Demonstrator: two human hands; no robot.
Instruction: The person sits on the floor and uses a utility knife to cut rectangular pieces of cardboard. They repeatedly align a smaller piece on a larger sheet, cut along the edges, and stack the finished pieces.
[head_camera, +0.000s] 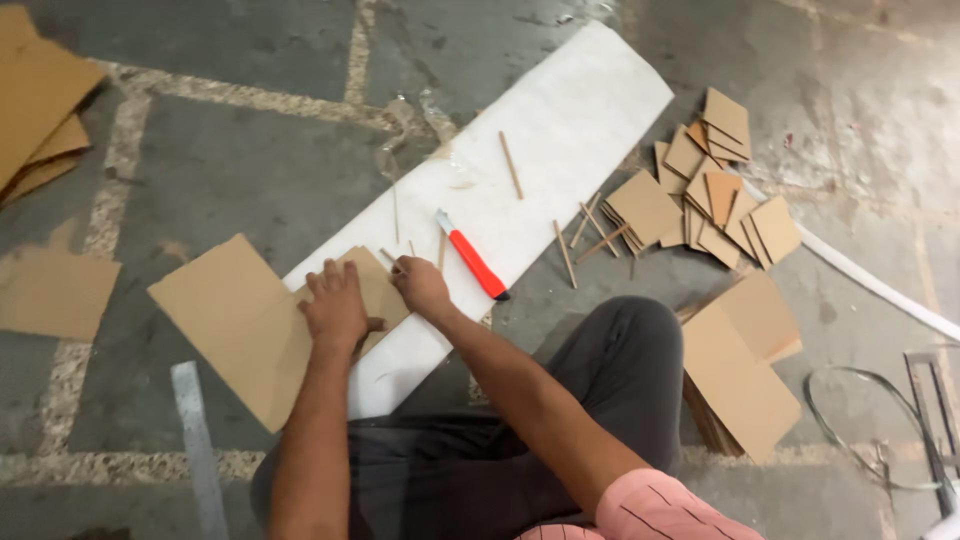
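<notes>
My left hand (335, 305) presses flat on a large brown cardboard sheet (235, 325) that lies partly on a long white board (540, 160) on the floor. My right hand (420, 285) rests at the sheet's far edge, its fingers pinched on a thin cardboard strip (388, 257). A red and white utility knife (472, 257) lies on the white board just right of my right hand, untouched.
Thin cardboard strips (580, 235) lie scattered on and beside the white board. A heap of small cardboard squares (710, 195) sits at the right, larger stacked pieces (740, 365) by my knee. More cardboard (35, 110) lies far left, a metal band (860, 430) at the right.
</notes>
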